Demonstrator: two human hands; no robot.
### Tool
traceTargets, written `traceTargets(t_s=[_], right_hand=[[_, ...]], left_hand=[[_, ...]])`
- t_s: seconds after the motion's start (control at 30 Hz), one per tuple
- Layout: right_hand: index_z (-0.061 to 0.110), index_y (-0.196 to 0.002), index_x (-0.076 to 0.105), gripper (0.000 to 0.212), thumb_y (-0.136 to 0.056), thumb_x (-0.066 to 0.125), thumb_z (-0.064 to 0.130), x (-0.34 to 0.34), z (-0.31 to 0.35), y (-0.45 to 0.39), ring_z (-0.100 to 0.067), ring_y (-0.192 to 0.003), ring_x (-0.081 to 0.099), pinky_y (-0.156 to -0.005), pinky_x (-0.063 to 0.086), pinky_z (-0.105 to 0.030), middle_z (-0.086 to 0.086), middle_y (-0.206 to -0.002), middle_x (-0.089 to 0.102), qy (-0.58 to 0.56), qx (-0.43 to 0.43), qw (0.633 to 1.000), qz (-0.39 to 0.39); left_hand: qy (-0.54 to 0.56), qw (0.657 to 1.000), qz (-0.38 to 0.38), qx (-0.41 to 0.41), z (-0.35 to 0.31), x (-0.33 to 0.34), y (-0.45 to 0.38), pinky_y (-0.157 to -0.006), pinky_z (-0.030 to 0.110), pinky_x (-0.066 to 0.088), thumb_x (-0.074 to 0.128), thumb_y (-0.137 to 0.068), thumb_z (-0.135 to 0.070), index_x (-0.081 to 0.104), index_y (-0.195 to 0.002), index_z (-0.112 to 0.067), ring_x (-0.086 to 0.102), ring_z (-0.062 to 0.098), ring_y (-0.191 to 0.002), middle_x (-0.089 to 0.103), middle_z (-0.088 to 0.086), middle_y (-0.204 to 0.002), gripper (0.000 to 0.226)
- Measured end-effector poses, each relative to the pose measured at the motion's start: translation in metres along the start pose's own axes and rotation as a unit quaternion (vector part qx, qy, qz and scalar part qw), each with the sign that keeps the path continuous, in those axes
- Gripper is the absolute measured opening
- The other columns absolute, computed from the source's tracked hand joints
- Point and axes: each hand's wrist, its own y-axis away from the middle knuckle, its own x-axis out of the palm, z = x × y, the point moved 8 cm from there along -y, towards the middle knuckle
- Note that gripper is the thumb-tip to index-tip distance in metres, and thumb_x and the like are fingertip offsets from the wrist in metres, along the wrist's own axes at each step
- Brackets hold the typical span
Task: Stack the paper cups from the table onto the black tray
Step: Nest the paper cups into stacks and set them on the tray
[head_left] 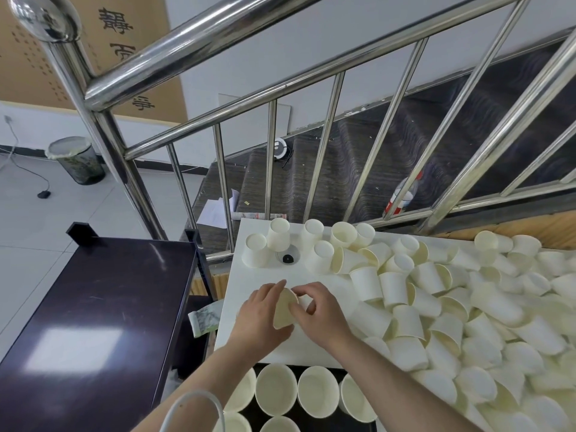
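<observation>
Cream paper cup (285, 308) is held on its side over the white table (249, 307) by both hands.
Left hand (261, 313) curled round it, right hand (314, 310) pinching its rim; it should be turned upright and seated squarely in the cups (276, 388) on the black tray (299, 416).

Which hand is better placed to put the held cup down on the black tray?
Probably the left hand: it already grips the paper cup, and the black tray lies just below it. The right hand only pinches the rim.
</observation>
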Motion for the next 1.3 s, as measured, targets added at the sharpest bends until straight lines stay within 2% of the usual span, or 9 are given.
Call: traceTargets(t_s=[0.07, 0.2, 0.3, 0.37, 0.5, 0.63, 0.73, 0.83, 1.3], right_hand=[[0.024, -0.113, 0.063, 0.026, -0.088, 0.06, 0.019, 0.003, -0.009, -0.002, 0.0, -0.07, 0.056, -0.068, 0.043, -0.013, 0.013, -0.111, 0.059, 0.018, 0.035, 0.999, 0.011], [0.02, -0.112, 0.063, 0.029, -0.088, 0.052, 0.009, 0.002, -0.027, -0.007, -0.019, -0.091, 0.065, -0.08, 0.054, -0.031, 0.008, -0.109, 0.061, 0.031, 0.118, 0.993, 0.01], [0.016, -0.116, 0.061, 0.032, -0.089, 0.049, 0.005, 0.006, -0.037, -0.009, -0.019, -0.095, 0.063, -0.08, 0.051, -0.029, 0.004, -0.111, 0.062, 0.079, 0.138, 0.987, 0.037], [0.015, -0.122, 0.058, 0.036, -0.089, 0.047, 0.005, 0.007, -0.043, -0.011, -0.019, -0.107, 0.057, -0.089, 0.047, -0.029, 0.0, -0.121, 0.06, 0.115, 0.139, 0.983, 0.045], [0.016, -0.14, 0.043, 0.046, -0.094, 0.048, 0.018, 0.011, -0.047, -0.013, -0.022, -0.126, 0.046, -0.102, 0.042, -0.034, -0.003, -0.138, 0.048, 0.178, 0.14, 0.972, 0.07], [0.021, -0.152, 0.022, 0.072, -0.091, 0.054, 0.041, 0.018, -0.025, -0.009, -0.02, -0.141, 0.022, -0.106, 0.039, -0.036, 0.003, -0.153, 0.025, 0.263, 0.051, 0.959, 0.093], [0.028, -0.153, 0.015, 0.084, -0.086, 0.061, 0.047, 0.032, -0.02, -0.006, -0.02, -0.144, 0.013, -0.107, 0.039, -0.038, 0.005, -0.158, 0.013, 0.288, 0.02, 0.946, 0.143], [0.028, -0.152, 0.021, 0.074, -0.089, 0.061, 0.03, 0.038, -0.02, -0.006, -0.022, -0.137, 0.026, -0.101, 0.043, -0.035, 0.003, -0.154, 0.02, 0.309, 0.003, 0.937, 0.16], [0.031, -0.147, 0.032, 0.073, -0.082, 0.062, 0.019, -0.031, 0.018, 0.034, -0.016, -0.136, 0.028, -0.096, 0.045, -0.028, 0.006, -0.146, 0.025, 0.23, -0.059, 0.971, 0.013]], left_hand=[[-0.002, 1.0, 0.01, 0.006, -0.002, 0.004, -0.001, -0.106, 0.026, 0.033, 0.071, -0.078, -0.038, 0.026, -0.149, -0.022, 0.041, 0.015, -0.128, 0.04, -0.006, -0.142, 0.085], [-0.078, 0.997, 0.014, -0.004, 0.003, 0.002, 0.001, -0.115, 0.033, 0.019, 0.066, -0.081, -0.044, 0.025, -0.149, -0.026, 0.032, 0.017, -0.136, 0.035, -0.005, -0.147, 0.081], [-0.155, 0.985, 0.045, -0.061, 0.021, -0.001, 0.003, -0.117, 0.039, 0.014, 0.06, -0.083, -0.051, 0.021, -0.149, -0.029, 0.017, 0.02, -0.143, 0.023, -0.002, -0.153, 0.08], [-0.159, 0.981, 0.065, -0.094, 0.031, -0.001, 0.006, -0.116, 0.039, 0.017, 0.061, -0.083, -0.051, 0.02, -0.149, -0.029, 0.013, 0.022, -0.144, 0.019, 0.0, -0.154, 0.081], [-0.134, 0.979, 0.09, -0.123, 0.038, 0.0, 0.01, -0.112, 0.04, 0.031, 0.065, -0.083, -0.042, 0.022, -0.148, -0.028, 0.018, 0.024, -0.142, 0.018, 0.003, -0.154, 0.079], [-0.116, 0.979, 0.099, -0.136, 0.042, 0.003, 0.012, -0.106, 0.038, 0.039, 0.062, -0.084, -0.031, 0.025, -0.146, -0.026, 0.024, 0.024, -0.139, 0.02, 0.003, -0.152, 0.072], [-0.105, 0.981, 0.094, -0.136, 0.042, 0.003, 0.012, -0.102, 0.035, 0.042, 0.061, -0.084, -0.029, 0.027, -0.145, -0.024, 0.029, 0.023, -0.133, 0.027, 0.001, -0.145, 0.07], [-0.096, 0.983, 0.087, -0.128, 0.04, 0.001, 0.014, -0.098, 0.032, 0.044, 0.061, -0.084, -0.03, 0.027, -0.145, -0.025, 0.031, 0.021, -0.131, 0.03, -0.001, -0.142, 0.07], [-0.012, 0.998, -0.05, -0.033, -0.022, -0.035, 0.039, -0.101, 0.03, 0.041, 0.064, -0.081, -0.025, 0.03, -0.146, -0.024, 0.031, 0.019, -0.133, 0.031, -0.003, -0.145, 0.074]])
